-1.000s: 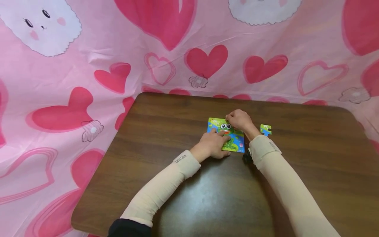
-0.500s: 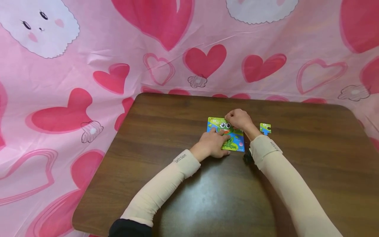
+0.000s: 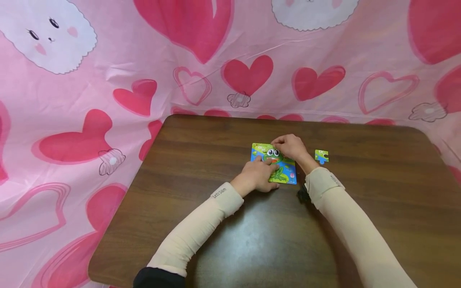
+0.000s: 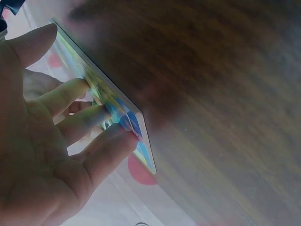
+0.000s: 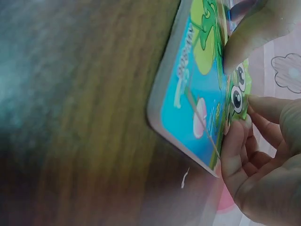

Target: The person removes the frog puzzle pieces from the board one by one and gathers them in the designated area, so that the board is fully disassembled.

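Observation:
A frog jigsaw puzzle in green and blue lies on the brown table. My left hand rests on its left and middle part, fingers spread; in the left wrist view the fingertips touch the printed face. At the far edge of the puzzle, my right hand pinches a jigsaw piece with the frog's eyes between thumb and fingers. That piece stands tilted up from the puzzle in the right wrist view. Part of the puzzle is hidden under both hands.
A loose jigsaw piece, green and blue with a tab, lies on the table to the right of my right hand. A small black object shows under the right wrist. Behind the table hangs a pink cloth with hearts.
My right hand has shifted slightly left along the puzzle's far edge, its fingers reaching out a little more. The left hand has stayed in place on the puzzle.

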### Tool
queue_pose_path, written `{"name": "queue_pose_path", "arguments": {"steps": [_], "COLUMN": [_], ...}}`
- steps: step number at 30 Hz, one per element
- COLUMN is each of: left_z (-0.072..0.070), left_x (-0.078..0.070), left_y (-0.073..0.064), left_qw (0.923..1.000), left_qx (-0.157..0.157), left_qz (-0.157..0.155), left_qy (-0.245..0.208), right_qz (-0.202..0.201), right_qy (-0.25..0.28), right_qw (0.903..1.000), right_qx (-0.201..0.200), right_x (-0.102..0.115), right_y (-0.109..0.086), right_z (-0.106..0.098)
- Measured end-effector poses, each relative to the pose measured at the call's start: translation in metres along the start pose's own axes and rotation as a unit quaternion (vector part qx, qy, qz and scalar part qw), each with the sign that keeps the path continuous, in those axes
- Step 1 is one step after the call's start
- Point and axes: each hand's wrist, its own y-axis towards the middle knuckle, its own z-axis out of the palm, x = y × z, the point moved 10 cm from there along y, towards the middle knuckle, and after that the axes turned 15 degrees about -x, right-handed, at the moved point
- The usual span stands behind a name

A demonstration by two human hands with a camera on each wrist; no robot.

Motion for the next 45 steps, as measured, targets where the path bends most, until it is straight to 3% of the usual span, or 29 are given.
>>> {"name": "queue_pose_path", "arguments": {"steps": [16,22,28,34,38,41,45], "left_z": [0.001,0.000,0.000,0.000,0.001,0.002,0.002], "left_x": [0.000,0.000,-0.001,-0.001,0.000,0.001,0.000], "left_y": [0.001,0.001,0.001,0.001,0.001,0.001,0.001], "left_qw": [1.0000,1.0000,1.0000,1.0000,1.0000,1.0000,1.0000], "left_qx": [0.000,-0.001,-0.001,-0.004,-0.001,0.001,0.000], "left_qz": [0.001,0.000,0.001,0.003,0.003,0.001,0.000], "left_qy": [0.004,0.001,-0.002,-0.006,-0.001,0.001,-0.004], "right_qz": [-0.002,0.027,0.086,0.136,0.146,0.145,0.141], "right_qy": [0.023,0.091,0.211,0.317,0.364,0.383,0.383], "right_qw": [0.9997,0.9952,0.9735,0.9385,0.9195,0.9119,0.9130], "right_qx": [0.009,0.024,0.022,0.021,0.024,0.022,0.006], "right_x": [-0.001,-0.009,-0.021,-0.034,-0.043,-0.052,-0.067], "right_y": [-0.005,-0.006,-0.005,-0.010,-0.015,-0.018,-0.024], "right_z": [-0.002,0.000,-0.004,-0.019,-0.032,-0.044,-0.066]}}
